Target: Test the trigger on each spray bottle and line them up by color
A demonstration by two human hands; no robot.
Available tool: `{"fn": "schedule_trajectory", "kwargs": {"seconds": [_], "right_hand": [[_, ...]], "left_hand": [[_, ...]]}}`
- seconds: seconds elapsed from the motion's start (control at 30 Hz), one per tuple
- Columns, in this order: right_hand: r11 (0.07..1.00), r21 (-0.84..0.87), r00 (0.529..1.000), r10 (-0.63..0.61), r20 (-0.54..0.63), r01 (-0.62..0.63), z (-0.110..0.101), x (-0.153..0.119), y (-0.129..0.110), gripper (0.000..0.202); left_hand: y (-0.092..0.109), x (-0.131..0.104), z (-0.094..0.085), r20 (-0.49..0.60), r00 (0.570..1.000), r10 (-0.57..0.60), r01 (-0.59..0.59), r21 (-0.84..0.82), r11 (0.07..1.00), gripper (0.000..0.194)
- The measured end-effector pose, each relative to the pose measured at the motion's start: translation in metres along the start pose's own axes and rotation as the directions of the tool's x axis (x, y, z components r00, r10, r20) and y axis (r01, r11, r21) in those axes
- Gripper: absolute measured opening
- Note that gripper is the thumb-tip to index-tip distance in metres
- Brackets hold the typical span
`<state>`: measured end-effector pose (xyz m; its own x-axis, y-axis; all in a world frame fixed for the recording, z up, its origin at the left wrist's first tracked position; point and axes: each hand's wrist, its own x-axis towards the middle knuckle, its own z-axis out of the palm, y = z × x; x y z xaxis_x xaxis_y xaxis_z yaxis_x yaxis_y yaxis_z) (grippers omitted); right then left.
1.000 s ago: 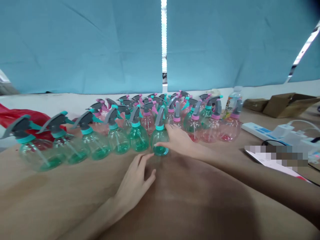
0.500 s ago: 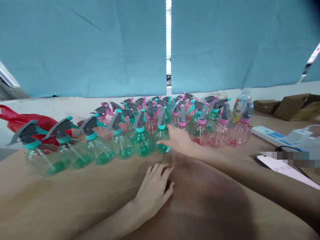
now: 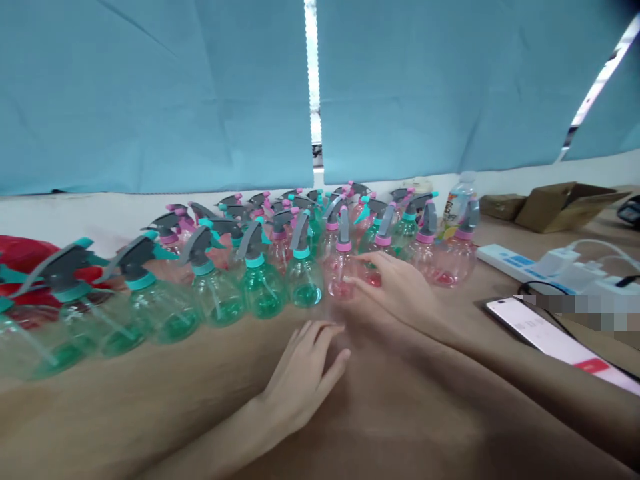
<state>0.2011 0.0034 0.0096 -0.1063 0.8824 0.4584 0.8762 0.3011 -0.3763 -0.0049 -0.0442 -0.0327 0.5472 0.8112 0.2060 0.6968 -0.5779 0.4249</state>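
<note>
In the middle of the front row stands a pink spray bottle (image 3: 340,283) with a grey trigger head and pink collar. My right hand (image 3: 400,287) is at its right side, thumb and forefinger apart, the thumb tip overlapping the bottle; whether it presses on it I cannot tell. To the left is a green spray bottle (image 3: 305,280) with a turquoise collar, beside another green spray bottle (image 3: 264,290). My left hand (image 3: 303,373) rests on the table in front of the row, fingers loosely spread, holding nothing.
Several more green and pink spray bottles stand behind and to both sides. A red plastic bag (image 3: 30,250) lies at left. On the right are a labelled drink bottle (image 3: 457,203), a power strip (image 3: 505,260), a phone (image 3: 540,333) and a cardboard box (image 3: 560,208).
My right hand has moved right, from the green spray bottle to the pink one beside it. The left hand stays on the table. The view has shifted slightly right.
</note>
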Motion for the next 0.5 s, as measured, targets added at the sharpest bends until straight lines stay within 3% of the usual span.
{"fn": "schedule_trajectory", "kwargs": {"seconds": [0.27,0.5], "right_hand": [[0.990,0.122,0.998,0.066,-0.007,-0.065,0.027,0.032,0.016,0.074],[0.975,0.203,0.996,0.089,0.013,-0.090,0.043,0.038,0.021,0.061]], "left_hand": [[0.008,0.018,-0.005,-0.054,0.994,-0.098,0.085,-0.201,0.976,0.027],[0.020,0.019,-0.009,-0.087,0.986,-0.144,0.105,-0.351,0.930,0.023]]}}
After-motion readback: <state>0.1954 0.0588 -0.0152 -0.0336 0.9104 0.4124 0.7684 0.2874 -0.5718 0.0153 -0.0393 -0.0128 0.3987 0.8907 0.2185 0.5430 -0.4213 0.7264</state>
